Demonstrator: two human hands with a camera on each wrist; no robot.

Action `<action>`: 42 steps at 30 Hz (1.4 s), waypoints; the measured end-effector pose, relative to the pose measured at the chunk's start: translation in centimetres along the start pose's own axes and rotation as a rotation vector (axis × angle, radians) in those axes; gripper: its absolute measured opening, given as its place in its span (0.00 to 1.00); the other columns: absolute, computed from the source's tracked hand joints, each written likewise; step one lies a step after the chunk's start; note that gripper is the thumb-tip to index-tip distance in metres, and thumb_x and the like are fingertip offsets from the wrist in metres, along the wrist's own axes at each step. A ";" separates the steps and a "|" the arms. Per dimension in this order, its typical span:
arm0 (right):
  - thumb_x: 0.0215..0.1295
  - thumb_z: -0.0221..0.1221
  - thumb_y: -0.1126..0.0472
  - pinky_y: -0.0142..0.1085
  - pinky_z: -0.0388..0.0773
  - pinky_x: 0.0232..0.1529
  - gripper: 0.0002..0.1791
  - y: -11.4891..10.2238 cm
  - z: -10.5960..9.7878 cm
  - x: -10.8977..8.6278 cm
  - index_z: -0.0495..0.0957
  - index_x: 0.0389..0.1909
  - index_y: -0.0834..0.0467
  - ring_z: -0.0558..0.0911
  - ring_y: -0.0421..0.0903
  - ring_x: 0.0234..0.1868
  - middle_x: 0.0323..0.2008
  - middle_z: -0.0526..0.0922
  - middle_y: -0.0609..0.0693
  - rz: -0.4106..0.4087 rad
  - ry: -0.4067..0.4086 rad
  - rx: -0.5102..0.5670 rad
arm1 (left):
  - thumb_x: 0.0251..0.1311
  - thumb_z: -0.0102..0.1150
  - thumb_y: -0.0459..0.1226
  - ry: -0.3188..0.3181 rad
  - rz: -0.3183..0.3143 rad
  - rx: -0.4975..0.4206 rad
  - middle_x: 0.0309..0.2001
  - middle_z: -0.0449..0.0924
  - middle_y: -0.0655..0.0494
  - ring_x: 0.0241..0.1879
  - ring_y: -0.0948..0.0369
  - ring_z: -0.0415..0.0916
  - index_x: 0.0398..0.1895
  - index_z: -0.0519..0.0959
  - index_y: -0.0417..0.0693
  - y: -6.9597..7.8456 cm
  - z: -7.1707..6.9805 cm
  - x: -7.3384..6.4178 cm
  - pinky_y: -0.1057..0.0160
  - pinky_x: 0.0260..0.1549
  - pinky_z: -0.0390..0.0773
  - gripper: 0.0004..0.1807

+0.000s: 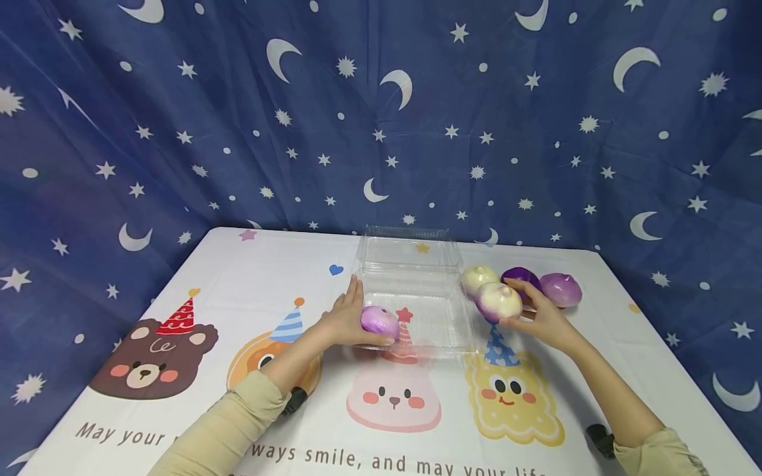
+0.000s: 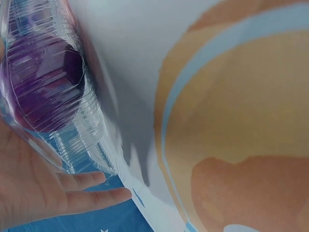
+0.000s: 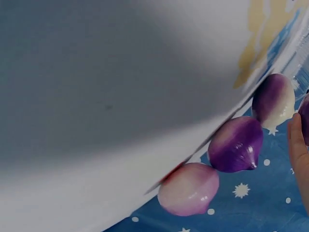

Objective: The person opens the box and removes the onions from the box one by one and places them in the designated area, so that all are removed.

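A clear plastic clamshell container (image 1: 431,320) lies with its lid tipped back on the table. In its left front corner sits a purple onion (image 1: 379,321), seen through the ribbed wall in the left wrist view. My left hand (image 1: 340,325) rests against the container's left side, fingers straight, thumb stretched along the front edge. To the right of the container, my right hand (image 1: 544,318) holds a white-and-purple onion (image 1: 499,303) between thumb and fingers. Just behind it are a pale onion (image 1: 478,280), a dark purple onion (image 1: 521,277) and a pinkish-purple onion (image 1: 561,290).
The white tablecloth (image 1: 286,264) carries printed cartoon animals and lettering. Behind the table hangs a dark blue curtain (image 1: 333,132) with moons and stars. The raised lid (image 1: 411,251) stands near the table's back edge.
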State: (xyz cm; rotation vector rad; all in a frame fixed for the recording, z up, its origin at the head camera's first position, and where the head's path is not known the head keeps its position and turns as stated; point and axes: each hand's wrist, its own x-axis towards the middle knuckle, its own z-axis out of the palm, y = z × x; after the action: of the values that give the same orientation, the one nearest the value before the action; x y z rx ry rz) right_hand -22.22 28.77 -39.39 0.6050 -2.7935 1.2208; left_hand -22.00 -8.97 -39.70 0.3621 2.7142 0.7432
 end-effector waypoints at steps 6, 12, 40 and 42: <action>0.52 0.67 0.68 0.51 0.77 0.48 0.41 1.0 0.0 -0.1 0.57 0.65 0.71 0.65 0.20 0.46 0.61 0.64 0.70 -0.038 -0.019 0.003 | 0.40 0.68 0.62 0.000 0.000 0.010 0.75 0.23 0.46 0.72 0.38 0.42 0.74 0.33 0.38 0.1 0.0 0.2 0.29 0.58 0.57 0.71; 0.50 0.68 0.68 0.42 0.80 0.46 0.40 1.6 0.4 -0.2 0.60 0.63 0.73 0.66 0.21 0.46 0.58 0.68 0.70 -0.035 -0.039 -0.012 | 0.39 0.68 0.62 0.001 0.003 0.012 0.75 0.23 0.45 0.72 0.38 0.42 0.74 0.33 0.38 -0.1 0.1 0.2 0.29 0.58 0.58 0.71; 0.52 0.68 0.64 0.50 0.79 0.46 0.40 1.7 0.9 0.1 0.59 0.63 0.73 0.70 0.64 0.54 0.57 0.65 0.72 -0.026 -0.171 -0.079 | 0.35 0.67 0.67 0.023 0.035 -0.010 0.76 0.26 0.45 0.71 0.36 0.44 0.74 0.36 0.35 0.0 0.0 -0.2 0.28 0.56 0.59 0.74; 0.52 0.68 0.64 0.52 0.79 0.46 0.41 1.7 0.9 0.2 0.59 0.63 0.73 0.69 0.67 0.56 0.58 0.64 0.73 -0.019 -0.176 -0.073 | 0.34 0.67 0.68 0.027 0.033 -0.005 0.76 0.26 0.45 0.71 0.36 0.44 0.74 0.36 0.36 0.1 -0.1 -0.2 0.28 0.56 0.58 0.74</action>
State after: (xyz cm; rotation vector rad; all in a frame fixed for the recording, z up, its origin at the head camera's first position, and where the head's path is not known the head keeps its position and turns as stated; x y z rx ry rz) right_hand -22.86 29.11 -41.16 0.7677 -2.9514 1.1082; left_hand -21.81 -9.04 -39.57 0.3991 2.7374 0.7688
